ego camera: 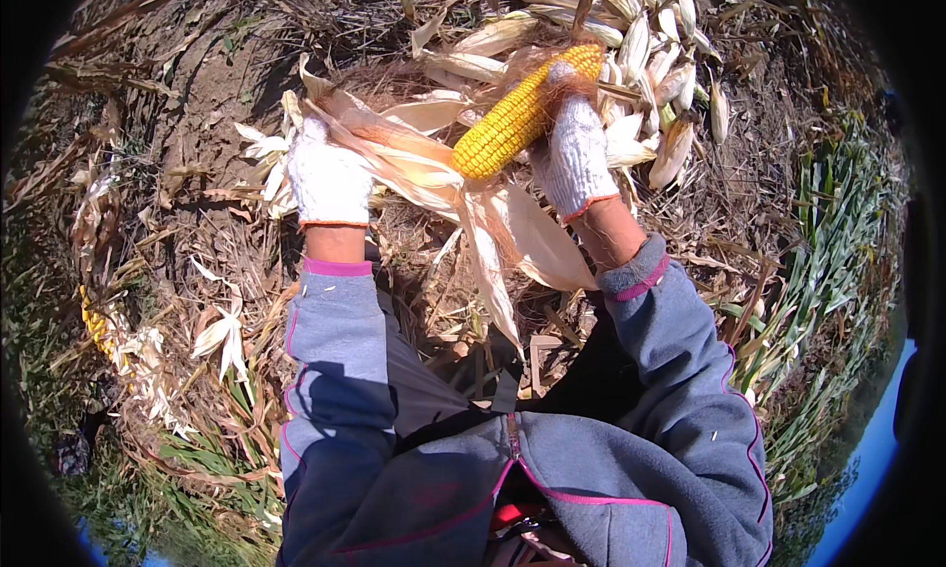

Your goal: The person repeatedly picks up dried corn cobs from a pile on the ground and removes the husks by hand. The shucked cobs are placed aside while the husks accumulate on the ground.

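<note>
My right hand [579, 146], in a white knit glove with an orange cuff edge, grips a bare yellow ear of corn [502, 135]. The cob slants from upper right to lower left, and brown corn silk [567, 90] clings around its upper end. Pale dry husk leaves [425, 168] are peeled back at the cob's lower end, some hanging down toward my lap. My left hand [327, 172], in a matching glove, is closed around the left ends of these husks. The fingers of that hand are mostly hidden.
A pile of unhusked ears [650, 64] lies beyond my right hand. Loose husks [222, 338] litter the soil at left, with several bare yellow cobs [96, 323] farther out. Green leafy plants [828, 234] stand at right. A thin brown stick [586, 2] rises by the pile.
</note>
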`<action>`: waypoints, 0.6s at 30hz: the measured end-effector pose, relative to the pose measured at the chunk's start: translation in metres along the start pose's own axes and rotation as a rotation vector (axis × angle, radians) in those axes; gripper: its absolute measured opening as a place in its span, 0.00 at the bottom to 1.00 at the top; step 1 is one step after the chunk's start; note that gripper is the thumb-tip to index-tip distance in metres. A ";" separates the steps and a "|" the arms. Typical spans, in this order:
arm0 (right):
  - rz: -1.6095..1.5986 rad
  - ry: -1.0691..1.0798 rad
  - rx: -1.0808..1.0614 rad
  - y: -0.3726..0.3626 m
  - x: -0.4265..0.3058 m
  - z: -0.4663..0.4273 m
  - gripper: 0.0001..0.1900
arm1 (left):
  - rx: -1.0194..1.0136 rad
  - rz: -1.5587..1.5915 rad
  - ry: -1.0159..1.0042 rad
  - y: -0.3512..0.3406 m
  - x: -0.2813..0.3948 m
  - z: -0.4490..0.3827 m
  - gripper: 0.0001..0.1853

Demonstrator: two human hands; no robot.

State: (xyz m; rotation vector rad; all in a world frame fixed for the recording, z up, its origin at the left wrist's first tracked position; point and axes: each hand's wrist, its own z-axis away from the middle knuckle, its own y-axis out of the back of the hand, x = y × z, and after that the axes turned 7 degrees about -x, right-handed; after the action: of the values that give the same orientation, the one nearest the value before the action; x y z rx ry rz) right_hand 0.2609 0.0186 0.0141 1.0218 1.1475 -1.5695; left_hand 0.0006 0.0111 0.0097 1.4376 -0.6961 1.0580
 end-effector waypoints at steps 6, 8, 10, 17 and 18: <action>0.811 0.456 0.034 0.036 -0.015 -0.022 0.20 | 0.199 0.692 0.285 0.013 0.025 -0.015 0.19; -0.152 0.171 0.072 0.031 -0.021 -0.019 0.21 | 0.436 0.894 0.207 0.003 0.041 -0.013 0.27; 0.020 0.142 0.108 0.021 -0.029 -0.013 0.25 | 0.417 0.552 0.047 -0.008 0.054 -0.008 0.25; 0.564 0.118 -0.233 -0.017 -0.050 0.024 0.32 | -0.522 0.188 -0.221 -0.054 0.045 0.023 0.23; 0.655 0.320 -0.364 -0.019 -0.051 0.029 0.32 | -0.513 0.243 -0.436 -0.062 0.039 0.026 0.25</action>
State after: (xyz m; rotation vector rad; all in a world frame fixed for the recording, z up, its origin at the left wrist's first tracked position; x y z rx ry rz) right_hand 0.2520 0.0037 0.0730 1.2569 1.1001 -0.6719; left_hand 0.0769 0.0015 0.0193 1.1507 -1.3759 0.6691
